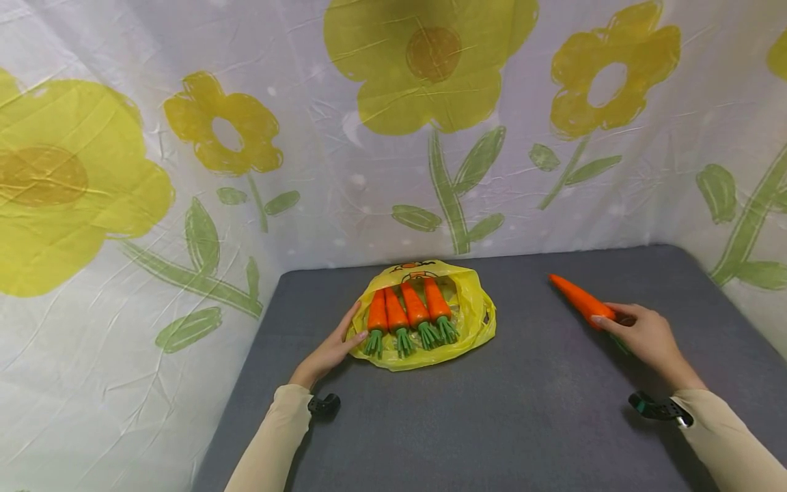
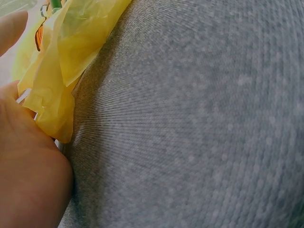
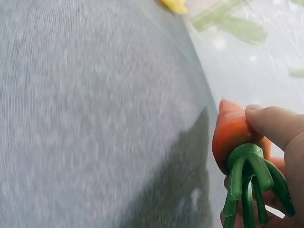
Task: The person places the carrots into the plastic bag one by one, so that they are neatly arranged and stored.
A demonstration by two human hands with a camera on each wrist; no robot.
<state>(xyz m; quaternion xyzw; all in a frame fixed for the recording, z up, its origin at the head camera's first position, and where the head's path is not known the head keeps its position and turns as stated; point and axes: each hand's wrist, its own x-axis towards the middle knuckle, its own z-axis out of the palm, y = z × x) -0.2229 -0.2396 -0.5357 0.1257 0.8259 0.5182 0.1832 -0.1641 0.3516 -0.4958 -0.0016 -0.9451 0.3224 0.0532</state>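
A yellow plastic bag lies on the dark table with its mouth facing the near side. Several orange toy carrots with green tops lie side by side inside it. My left hand holds the bag's left edge, the thumb at the mouth and the fingers along the outer side. In the left wrist view crumpled yellow plastic covers part of those fingers. Over the table's right side, my right hand grips another carrot near its leafy end. Its tip points to the far left, and its green leaves hang below the thumb.
The dark grey table has a rounded far right corner. A white cloth printed with yellow flowers hangs behind and beside it. Black wrist straps sit over the cream sleeves.
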